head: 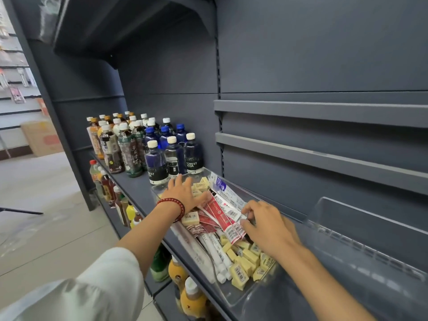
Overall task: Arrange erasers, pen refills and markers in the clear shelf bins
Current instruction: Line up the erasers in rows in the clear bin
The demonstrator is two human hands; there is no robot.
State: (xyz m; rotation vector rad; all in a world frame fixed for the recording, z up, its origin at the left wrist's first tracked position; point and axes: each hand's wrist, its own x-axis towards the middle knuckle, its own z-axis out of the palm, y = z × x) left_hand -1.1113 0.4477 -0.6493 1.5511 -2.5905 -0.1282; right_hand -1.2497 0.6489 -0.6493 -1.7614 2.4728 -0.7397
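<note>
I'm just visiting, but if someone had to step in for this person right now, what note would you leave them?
Left hand: open, flat on the yellow erasers at the far end of the clear bin.
Right hand: fingers pinch the red refill packs.
Things: erasers, white tubes and red packs lie mixed in that bin; a second clear bin stands to its right.
Done: apparently nothing sorted.
Left: separate the three kinds.

This is looking like a shop: dark metal gondola shelving [324,54] is carrying rows of labelled drink bottles [157,163], and just beside the bottles a clear bin [235,298] is holding barcoded erasers [239,273].
</note>
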